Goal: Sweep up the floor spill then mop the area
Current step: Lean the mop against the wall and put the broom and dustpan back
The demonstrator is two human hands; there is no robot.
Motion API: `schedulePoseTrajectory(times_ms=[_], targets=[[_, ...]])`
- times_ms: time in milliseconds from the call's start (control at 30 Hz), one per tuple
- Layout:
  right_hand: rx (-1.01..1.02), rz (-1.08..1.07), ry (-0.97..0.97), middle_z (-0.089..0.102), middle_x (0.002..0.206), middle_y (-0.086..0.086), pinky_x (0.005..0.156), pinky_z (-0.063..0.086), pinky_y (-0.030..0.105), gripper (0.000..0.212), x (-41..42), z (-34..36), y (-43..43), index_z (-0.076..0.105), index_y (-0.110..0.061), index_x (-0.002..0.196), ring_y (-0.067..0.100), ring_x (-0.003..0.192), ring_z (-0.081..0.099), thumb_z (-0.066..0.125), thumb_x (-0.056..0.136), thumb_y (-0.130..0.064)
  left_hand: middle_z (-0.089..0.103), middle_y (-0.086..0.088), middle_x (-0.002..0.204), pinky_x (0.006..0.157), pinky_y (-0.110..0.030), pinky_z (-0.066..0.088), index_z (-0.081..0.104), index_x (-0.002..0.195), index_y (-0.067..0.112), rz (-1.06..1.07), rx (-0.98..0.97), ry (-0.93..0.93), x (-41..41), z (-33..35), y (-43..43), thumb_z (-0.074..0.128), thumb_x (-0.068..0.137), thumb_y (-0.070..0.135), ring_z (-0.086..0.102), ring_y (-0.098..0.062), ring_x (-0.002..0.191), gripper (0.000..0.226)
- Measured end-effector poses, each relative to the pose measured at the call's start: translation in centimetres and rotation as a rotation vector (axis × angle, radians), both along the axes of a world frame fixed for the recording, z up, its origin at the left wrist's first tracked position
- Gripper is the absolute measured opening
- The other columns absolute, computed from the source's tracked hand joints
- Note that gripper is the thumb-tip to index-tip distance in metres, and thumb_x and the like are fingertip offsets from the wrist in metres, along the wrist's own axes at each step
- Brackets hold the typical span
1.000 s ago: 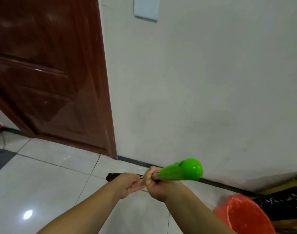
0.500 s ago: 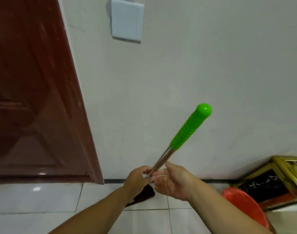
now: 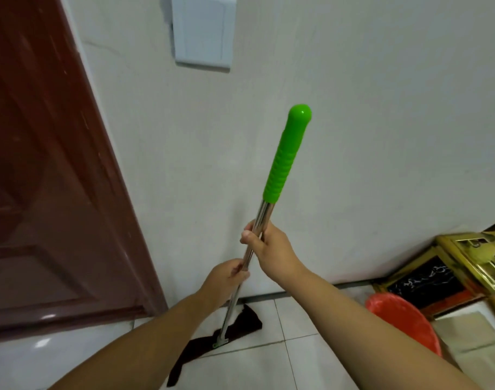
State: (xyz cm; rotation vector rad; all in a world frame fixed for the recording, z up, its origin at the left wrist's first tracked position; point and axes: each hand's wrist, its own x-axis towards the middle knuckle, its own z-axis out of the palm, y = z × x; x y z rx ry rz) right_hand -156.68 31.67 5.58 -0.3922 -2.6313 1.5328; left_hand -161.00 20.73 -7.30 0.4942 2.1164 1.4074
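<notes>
A mop with a shiny metal pole (image 3: 264, 213) and a bright green grip (image 3: 287, 156) stands nearly upright in front of the white wall. Its dark flat cloth head (image 3: 201, 349) lies on the pale tiled floor near the skirting. My left hand (image 3: 226, 280) grips the pole low down. My right hand (image 3: 269, 246) grips the pole just above it, below the green grip. No spill shows on the visible floor.
A dark red wooden door (image 3: 52, 192) fills the left side. A white switch plate (image 3: 202, 32) sits high on the wall. An orange-red bucket (image 3: 406, 316) stands at the lower right, beside gold-framed dark panels (image 3: 449, 271) leaning against the wall.
The mop has swung from pointing at me to nearly upright. Both hands have slid down from the green grip onto the metal pole. My view has tilted up the wall.
</notes>
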Motion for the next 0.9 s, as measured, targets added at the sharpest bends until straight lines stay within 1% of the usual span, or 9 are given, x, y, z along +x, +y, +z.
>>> schedulePoseTrajectory(times_ms=[100, 200, 300, 367, 433, 567, 633, 733, 900], targets=[[0.026, 0.024, -0.009, 0.063, 0.088, -0.005, 0.074, 0.044, 0.015, 0.007, -1.9, 0.0, -0.8, 0.053, -0.018, 0.095, 0.012, 0.087, 0.061, 0.054, 0.096, -0.025, 0.045, 0.008, 0.067, 0.056, -0.010, 0.033, 0.048, 0.071, 0.025, 0.003, -0.025, 0.007, -1.4, 0.0, -0.9, 0.054, 0.095, 0.014, 0.040, -0.005, 0.062, 0.027], [0.026, 0.075, -0.073, 0.063, 0.094, 0.002, 0.081, 0.045, 0.023, 0.009, -3.4, -0.5, -1.5, 0.051, -0.016, 0.096, 0.021, 0.098, 0.063, 0.053, 0.097, -0.025, 0.052, 0.005, 0.074, 0.067, -0.017, 0.037, 0.054, 0.080, 0.023, 0.017, -0.083, 0.014, -2.2, -0.8, -1.3, 0.053, 0.094, 0.016, 0.047, -0.010, 0.069, 0.016], [0.012, 0.048, -0.094, 0.064, 0.100, 0.008, 0.079, 0.045, 0.022, 0.011, -4.9, -0.8, -1.7, 0.050, -0.015, 0.096, 0.023, 0.100, 0.062, 0.052, 0.097, -0.025, 0.055, 0.001, 0.079, 0.072, -0.024, 0.039, 0.053, 0.085, 0.023, 0.066, -0.113, 0.010, -2.9, -0.9, -1.0, 0.050, 0.095, 0.020, 0.049, -0.014, 0.074, 0.011], [0.012, 0.019, -0.114, 0.060, 0.099, 0.005, 0.072, 0.043, 0.018, 0.011, -5.8, -0.7, -1.6, 0.051, -0.013, 0.102, 0.019, 0.093, 0.057, 0.052, 0.097, -0.023, 0.054, 0.000, 0.079, 0.069, -0.024, 0.038, 0.053, 0.088, 0.020, 0.091, -0.125, 0.008, -3.6, -0.6, -0.6, 0.049, 0.096, 0.022, 0.049, -0.015, 0.074, 0.009], [0.018, 0.023, -0.146, 0.054, 0.098, 0.002, 0.074, 0.041, 0.018, 0.022, -6.5, -0.7, -1.4, 0.051, -0.008, 0.116, 0.016, 0.091, 0.053, 0.052, 0.097, -0.018, 0.054, 0.000, 0.078, 0.064, -0.022, 0.037, 0.053, 0.094, 0.016, 0.116, -0.146, 0.009, -4.4, -0.3, -0.1, 0.046, 0.097, 0.023, 0.048, -0.014, 0.072, 0.010], [-0.008, 0.008, -0.190, 0.053, 0.125, 0.007, 0.090, 0.040, 0.021, 0.043, -7.3, -1.5, -1.1, 0.042, -0.011, 0.138, 0.019, 0.121, 0.051, 0.051, 0.096, -0.012, 0.049, 0.005, 0.073, 0.056, -0.018, 0.034, 0.049, 0.096, 0.016, 0.185, -0.179, 0.028, -6.1, 0.0, 0.4, 0.040, 0.100, 0.021, 0.046, -0.011, 0.066, 0.011], [-0.039, -0.002, -0.200, 0.048, 0.136, 0.005, 0.097, 0.038, 0.022, 0.048, -7.4, -1.7, -1.0, 0.037, -0.015, 0.143, 0.017, 0.130, 0.045, 0.050, 0.097, -0.013, 0.049, 0.004, 0.075, 0.059, -0.021, 0.036, 0.048, 0.097, 0.016, 0.193, -0.200, 0.027, -6.9, 0.1, 0.5, 0.039, 0.101, 0.021, 0.049, -0.013, 0.070, 0.011], [-0.061, 0.002, -0.198, 0.047, 0.140, 0.005, 0.097, 0.036, 0.021, 0.050, -7.4, -2.1, -0.8, 0.035, -0.017, 0.145, 0.016, 0.132, 0.043, 0.049, 0.098, -0.013, 0.053, 0.000, 0.082, 0.069, -0.025, 0.039, 0.050, 0.102, 0.013, 0.198, -0.216, 0.023, -7.7, 0.1, 0.5, 0.038, 0.101, 0.022, 0.051, -0.018, 0.080, 0.014], [-0.086, -0.032, -0.180, 0.050, 0.133, 0.004, 0.095, 0.038, 0.021, 0.047, -7.2, -2.7, 0.0, 0.039, -0.018, 0.143, 0.015, 0.124, 0.048, 0.049, 0.097, -0.012, 0.055, -0.004, 0.095, 0.075, -0.026, 0.038, 0.052, 0.117, 0.007, 0.179, -0.286, 0.029, -8.0, -0.1, 0.4, 0.041, 0.099, 0.020, 0.053, -0.019, 0.086, 0.025]])
